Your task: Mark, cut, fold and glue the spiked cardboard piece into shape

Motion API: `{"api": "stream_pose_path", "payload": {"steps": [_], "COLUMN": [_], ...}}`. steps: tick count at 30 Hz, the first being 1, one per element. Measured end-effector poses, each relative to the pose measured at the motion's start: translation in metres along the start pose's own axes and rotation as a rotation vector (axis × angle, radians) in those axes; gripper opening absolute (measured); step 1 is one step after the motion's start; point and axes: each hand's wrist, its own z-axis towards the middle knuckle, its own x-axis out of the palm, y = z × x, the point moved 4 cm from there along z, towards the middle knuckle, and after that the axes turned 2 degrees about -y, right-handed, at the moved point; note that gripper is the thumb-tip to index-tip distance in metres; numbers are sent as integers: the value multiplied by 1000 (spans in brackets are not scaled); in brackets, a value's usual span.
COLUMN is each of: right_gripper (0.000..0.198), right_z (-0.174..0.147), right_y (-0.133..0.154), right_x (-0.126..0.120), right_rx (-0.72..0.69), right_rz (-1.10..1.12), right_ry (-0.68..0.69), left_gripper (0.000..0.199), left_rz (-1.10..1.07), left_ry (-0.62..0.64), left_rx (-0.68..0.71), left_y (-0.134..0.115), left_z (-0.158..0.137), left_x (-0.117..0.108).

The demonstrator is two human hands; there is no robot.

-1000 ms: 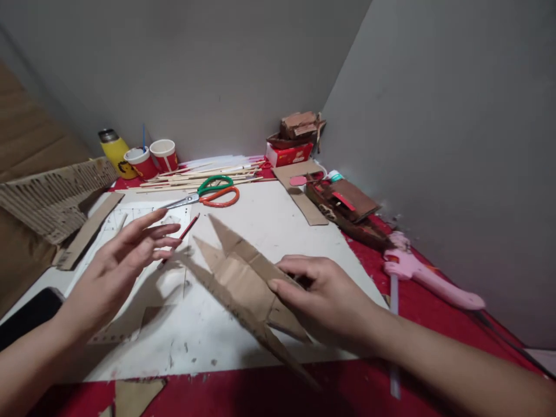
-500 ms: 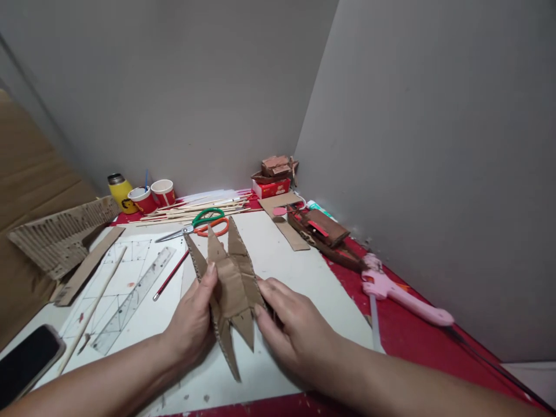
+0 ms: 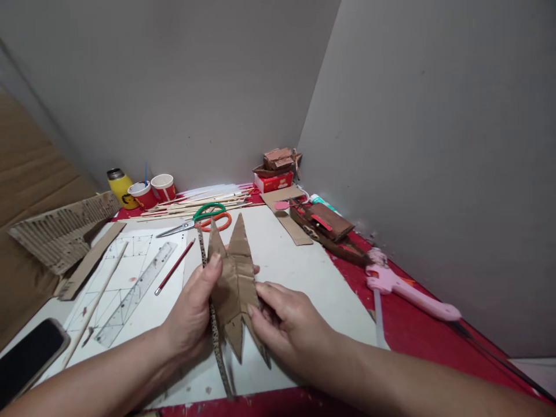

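Between my hands is a folded cardboard cutout (image 3: 241, 278) with pointed ends at top and bottom. My left hand (image 3: 195, 304) is closed on its left side, thumb pressed on the front face; the other fingers are mostly hidden behind. Thumb and fingers of my right hand (image 3: 289, 324) pinch the lower right edge. The left panel stands edge-on, showing its corrugation. Just beyond the cutout lie scissors (image 3: 212, 212) with green and orange handles. A red and black pencil (image 3: 174, 267) and a clear ruler (image 3: 135, 293) lie left of my left hand.
On the left are a drawing sheet (image 3: 141, 246), a wooden stick (image 3: 96, 302), a phone (image 3: 32, 360) and corrugated cardboard (image 3: 65, 234). Paper cups (image 3: 163, 188), a yellow bottle (image 3: 122, 188) and thin sticks (image 3: 186, 207) sit behind. Rightward are a brown model boat (image 3: 332, 226) and a pink glue gun (image 3: 412, 294).
The cardboard cutout has turned in my hands: its left panel now shows edge-on and its right panel faces me more. Both hands keep their hold.
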Motion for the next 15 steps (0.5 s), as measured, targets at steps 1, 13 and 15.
{"api": "stream_pose_path", "payload": {"steps": [1, 13, 15], "right_gripper": [13, 13, 13], "right_z": [-1, 20, 21], "right_y": [0, -13, -16], "right_x": [1, -23, -15], "right_rx": [-6, 333, 365], "right_rz": [6, 319, 362], "right_ry": [11, 0, 21], "left_gripper": [59, 55, 58], "left_rz": [18, 7, 66], "left_ry": [7, 93, 92], "left_rx": [-8, -130, -94], "left_y": [1, 7, 13], "left_z": [1, 5, 4], "left_x": [-1, 3, 1]}}
